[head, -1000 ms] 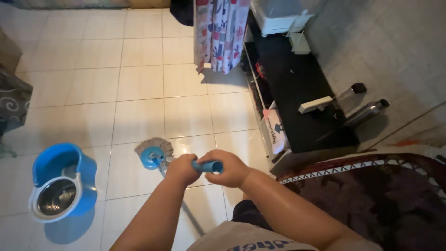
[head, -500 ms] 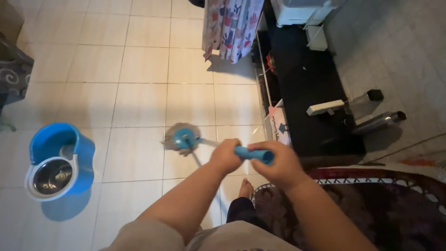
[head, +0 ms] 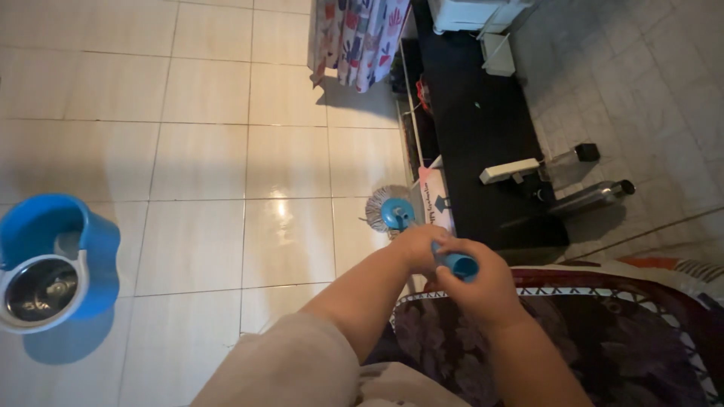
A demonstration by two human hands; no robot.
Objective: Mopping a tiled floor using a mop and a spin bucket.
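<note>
Both my hands grip the blue handle of a spin mop. My left hand holds it just below the top, and my right hand wraps the top end. The round mop head, blue disc on grey strands, rests on the cream tiled floor close to the front of a black low cabinet. The shaft between my hands and the head is mostly hidden by my left hand.
A blue spin bucket with a steel basket stands at the far left. A dark patterned rug lies at lower right. A patterned cloth hangs at the top. Two bottles and a white box lie on the cabinet.
The mop head has swept right across the tiles, from near the bucket side to beside the black cabinet. My hands moved right with the handle, and the view shifted right.
</note>
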